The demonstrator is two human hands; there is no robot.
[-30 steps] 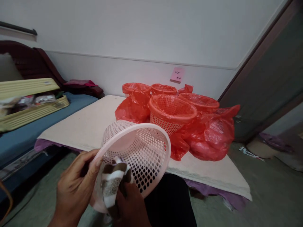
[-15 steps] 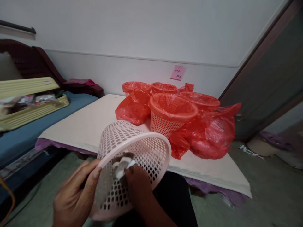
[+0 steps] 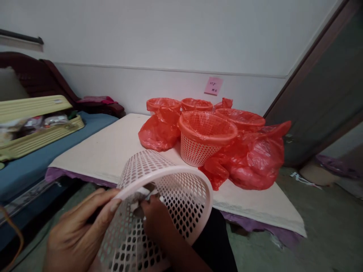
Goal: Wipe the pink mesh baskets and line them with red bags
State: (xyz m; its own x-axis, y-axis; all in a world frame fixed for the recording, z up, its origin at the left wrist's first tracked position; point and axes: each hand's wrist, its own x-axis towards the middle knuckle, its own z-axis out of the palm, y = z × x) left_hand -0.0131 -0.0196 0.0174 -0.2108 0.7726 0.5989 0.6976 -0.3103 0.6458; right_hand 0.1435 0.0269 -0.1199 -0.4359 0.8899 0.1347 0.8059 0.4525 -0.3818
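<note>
My left hand (image 3: 82, 226) grips the rim of a pale pink perforated plastic wastebasket (image 3: 167, 173), thumb on the near side. The basket lies tilted with its mouth toward me. My right hand (image 3: 155, 213) reaches inside it, fingers closed on a crumpled white-and-grey wad (image 3: 138, 202) near the inner wall. The wad looks soft, but its kind cannot be made out, and my fingers partly cover it. Beyond stands another wastebasket (image 3: 194, 151), upright and lined with a red plastic bag (image 3: 210, 124).
More red-bagged baskets (image 3: 163, 102) crowd the cream-topped low platform (image 3: 96, 139), with a bulging red bag (image 3: 256, 166) at right. A pink note (image 3: 213, 86) is on the wall. An open yellow case (image 3: 42, 132) lies on a blue bed (image 3: 95, 121) at left.
The basket has sunk slightly and its mouth has shifted right. My right hand has moved a little left with the wad inside the basket. My left hand keeps its grip on the rim.
</note>
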